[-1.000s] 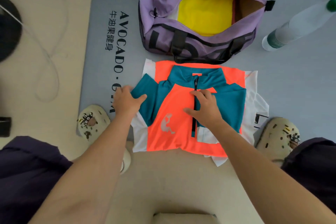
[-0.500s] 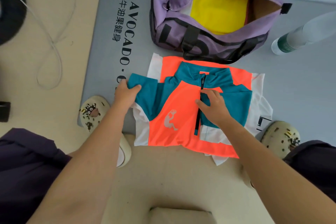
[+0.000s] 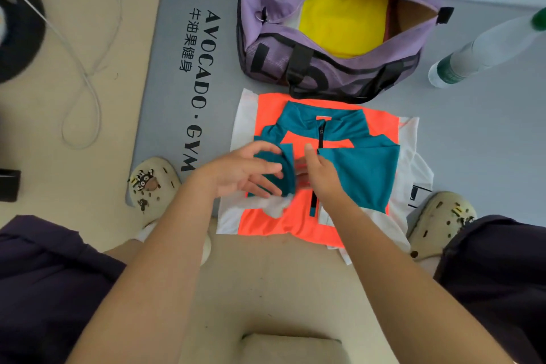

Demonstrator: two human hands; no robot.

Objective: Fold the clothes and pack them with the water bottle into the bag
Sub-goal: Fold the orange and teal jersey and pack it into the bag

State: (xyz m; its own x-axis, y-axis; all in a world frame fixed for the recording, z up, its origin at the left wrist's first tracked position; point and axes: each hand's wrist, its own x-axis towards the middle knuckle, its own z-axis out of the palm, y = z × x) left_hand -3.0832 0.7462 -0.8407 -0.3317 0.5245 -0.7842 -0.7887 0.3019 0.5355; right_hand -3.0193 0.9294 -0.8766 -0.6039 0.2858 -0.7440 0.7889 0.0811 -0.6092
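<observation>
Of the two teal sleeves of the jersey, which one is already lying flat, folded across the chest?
The sleeve on the person's right side lies flat across the orange jersey. The other sleeve is lifted, gripped by the left hand.

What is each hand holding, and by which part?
Left hand grips the jersey by its teal left sleeve; right hand presses beside the zip, gripping nothing.

Flat grey foam floor mat (image 3: pixel 472 156): black print "AVOCADO · GYM" plus "牛油果健身", left of the grip. Purple fabric duffel bag (image 3: pixel 334 23): big black letters, unreadable.
</observation>
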